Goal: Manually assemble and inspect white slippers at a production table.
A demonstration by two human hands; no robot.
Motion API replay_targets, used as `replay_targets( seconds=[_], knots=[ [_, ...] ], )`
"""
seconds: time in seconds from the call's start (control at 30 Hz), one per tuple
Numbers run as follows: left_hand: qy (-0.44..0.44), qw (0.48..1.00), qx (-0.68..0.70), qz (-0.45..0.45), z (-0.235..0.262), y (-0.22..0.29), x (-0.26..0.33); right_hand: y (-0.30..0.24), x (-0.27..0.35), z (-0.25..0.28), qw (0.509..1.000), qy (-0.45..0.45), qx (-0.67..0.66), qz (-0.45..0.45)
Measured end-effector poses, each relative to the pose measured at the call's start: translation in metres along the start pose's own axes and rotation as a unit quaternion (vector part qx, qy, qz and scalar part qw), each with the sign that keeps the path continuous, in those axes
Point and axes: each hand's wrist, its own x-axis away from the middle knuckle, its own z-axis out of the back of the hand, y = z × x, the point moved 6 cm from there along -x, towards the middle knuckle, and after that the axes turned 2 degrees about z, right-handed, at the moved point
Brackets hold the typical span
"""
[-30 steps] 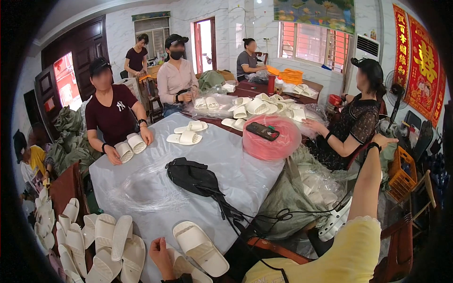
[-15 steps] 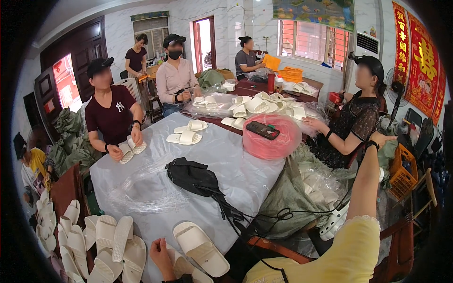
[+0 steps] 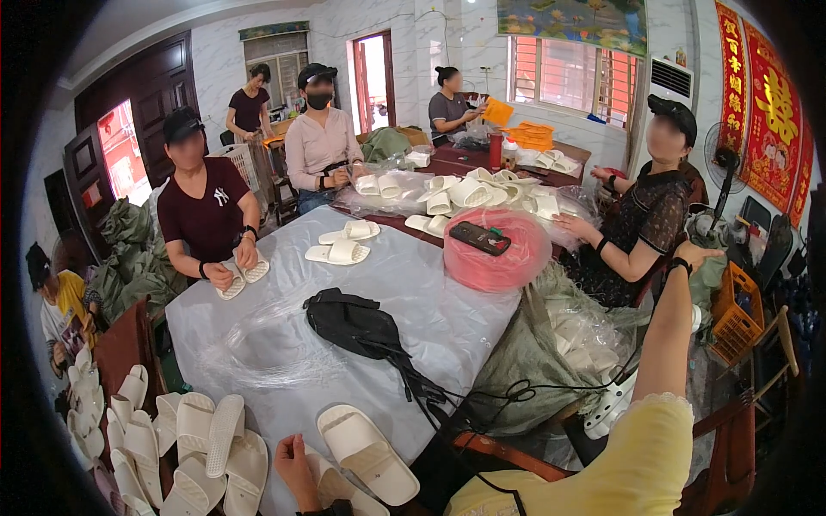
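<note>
My left hand [image 3: 294, 469] rests at the near edge of the table, loosely curled, with nothing visible in it. It lies beside a cream slide slipper [image 3: 331, 482] that my wrist partly covers. Another cream slipper [image 3: 368, 454] lies just to its right, strap up. Left of the hand is a pile of cream slippers [image 3: 200, 421], some leaning on others. My right arm reaches far out to the right, past the table. At its end my right hand [image 3: 701, 255] is open, fingers stretched and empty, near a co-worker's side.
A black bag [image 3: 353, 322] with straps and clear plastic strands [image 3: 258, 348] lie on the grey-covered table [image 3: 430, 314]. Scissors [image 3: 519, 390] hang by its right edge. A phone [image 3: 479, 239] sits on a pink plastic roll [image 3: 499, 271]. Across the table, a co-worker's hands hold slippers [image 3: 249, 273].
The co-worker at the right has turned their head toward me. The co-worker at the left has shifted their head and hands slightly. My hands have hardly moved.
</note>
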Motion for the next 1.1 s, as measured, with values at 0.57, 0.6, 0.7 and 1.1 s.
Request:
replay_targets(
  seconds=[0.57, 0.6, 0.7, 1.1],
  knots=[
    [0.003, 1.000, 0.021, 0.021, 0.002, -0.007, 0.002, 0.005, -0.013, -0.060, 0.994, 0.012, -0.052, 0.096],
    [0.000, 0.999, 0.032, 0.032, 0.005, -0.015, -0.001, -0.002, -0.018, -0.090, 0.963, -0.088, -0.101, 0.235],
    [0.030, 0.998, -0.063, 0.006, 0.006, -0.009, 0.000, -0.018, 0.123, -0.123, 0.770, -0.306, -0.100, 0.551],
    [-0.071, 0.992, -0.087, -0.059, -0.010, 0.012, 0.013, 0.020, 0.581, 0.140, 0.143, -0.821, -0.170, 0.525]
  ],
)
